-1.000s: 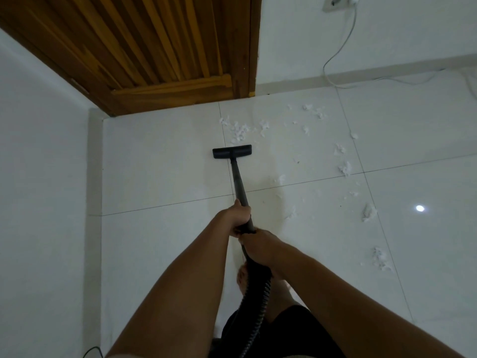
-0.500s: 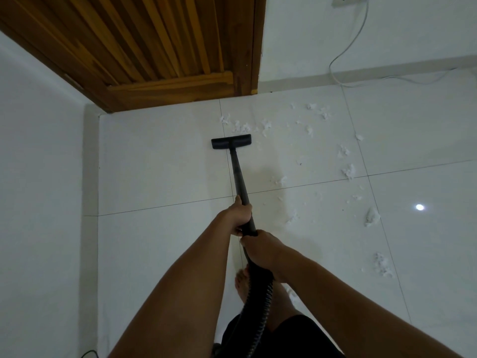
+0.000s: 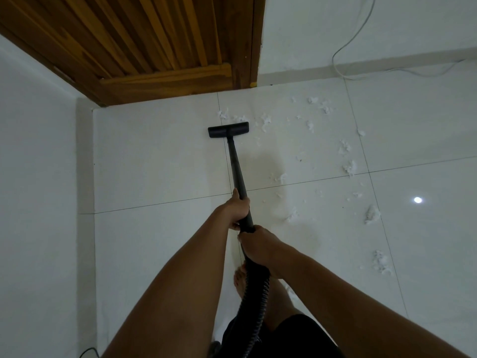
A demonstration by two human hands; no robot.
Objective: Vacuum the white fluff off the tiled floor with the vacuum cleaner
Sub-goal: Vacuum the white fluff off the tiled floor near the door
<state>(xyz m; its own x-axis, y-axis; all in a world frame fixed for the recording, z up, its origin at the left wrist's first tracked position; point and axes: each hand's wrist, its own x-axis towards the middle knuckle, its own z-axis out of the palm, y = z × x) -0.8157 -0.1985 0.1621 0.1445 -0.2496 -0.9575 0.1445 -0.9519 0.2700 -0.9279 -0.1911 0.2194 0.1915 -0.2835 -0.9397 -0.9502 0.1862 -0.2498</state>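
The black vacuum wand (image 3: 238, 171) runs from my hands out to its flat floor head (image 3: 228, 129), which lies on the white tiles just short of a small cluster of white fluff (image 3: 242, 118) near the door. My left hand (image 3: 238, 209) grips the wand higher up. My right hand (image 3: 255, 244) grips it where the ribbed black hose (image 3: 255, 306) joins. More tufts of fluff (image 3: 349, 167) are scattered over the tiled floor (image 3: 160, 161) to the right of the wand, down to a clump (image 3: 380, 262) at the right.
A wooden door (image 3: 154, 45) stands at the back, a white wall (image 3: 36, 177) close on the left. A white cable (image 3: 346, 47) hangs down the back wall and trails along the skirting. My bare foot (image 3: 241, 279) stands under the hose. A dark cord end (image 3: 87, 351) shows bottom left.
The floor head has slid forward toward the door, up to the fluff cluster that lay ahead of it. Both hands kept their grip and moved forward with the wand.
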